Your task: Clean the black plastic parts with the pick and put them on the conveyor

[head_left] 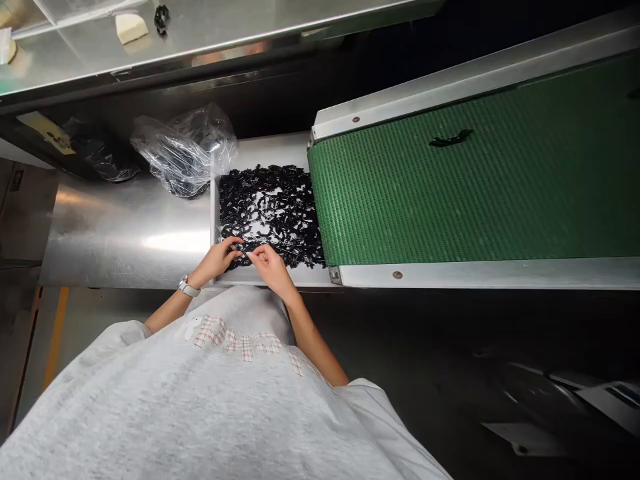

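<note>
A white tray (215, 220) holds a spread of small black parts (273, 193), with its pale bottom showing through in the middle. Over the tray's near left part, my left hand (223, 257) has its thumb and fingers bent round towards a small dark piece (245, 255). My right hand (267, 263) meets it there, thumb and forefinger pinched on the same piece. The piece is too small to make out in detail; it resembles the black parts below. A watch with a pale strap (188, 287) is on my left wrist.
A green conveyor belt (475, 193) adjoins the tray on the right, with one black part (451, 139) on it. Clear plastic bags (187, 147) lie behind left on the metal table (125, 233). A metal shelf (225, 27) spans the top, carrying a cream-coloured block (131, 28).
</note>
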Demonstrator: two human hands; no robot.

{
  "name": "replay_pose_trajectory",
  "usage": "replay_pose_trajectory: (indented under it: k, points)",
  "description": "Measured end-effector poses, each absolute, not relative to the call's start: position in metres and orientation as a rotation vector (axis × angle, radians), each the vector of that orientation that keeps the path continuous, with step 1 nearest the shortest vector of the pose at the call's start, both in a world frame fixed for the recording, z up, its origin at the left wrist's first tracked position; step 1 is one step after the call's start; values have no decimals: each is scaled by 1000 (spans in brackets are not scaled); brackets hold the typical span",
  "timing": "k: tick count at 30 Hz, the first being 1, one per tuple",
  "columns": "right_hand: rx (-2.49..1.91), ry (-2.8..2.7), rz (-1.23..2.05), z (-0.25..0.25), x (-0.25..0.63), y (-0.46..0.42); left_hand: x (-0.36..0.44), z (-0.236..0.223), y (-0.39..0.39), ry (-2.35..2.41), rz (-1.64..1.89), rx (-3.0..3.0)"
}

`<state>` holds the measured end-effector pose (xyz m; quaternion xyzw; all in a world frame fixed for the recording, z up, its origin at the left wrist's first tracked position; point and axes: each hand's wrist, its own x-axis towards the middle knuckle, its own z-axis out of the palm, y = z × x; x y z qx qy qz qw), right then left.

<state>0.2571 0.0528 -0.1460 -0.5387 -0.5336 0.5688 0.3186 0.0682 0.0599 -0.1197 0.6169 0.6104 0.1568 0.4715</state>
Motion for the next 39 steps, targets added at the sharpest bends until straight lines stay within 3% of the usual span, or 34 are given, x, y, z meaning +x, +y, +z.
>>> replay_pose_trajectory:
  k: [27, 39]
  points:
    - [-1154, -903, 1597, -107, 238, 41, 74, -109, 39, 1077, 835, 488]
    - [-1064, -889, 1642, -94, 222, 24, 83, -88, 26, 971, 1030, 327]
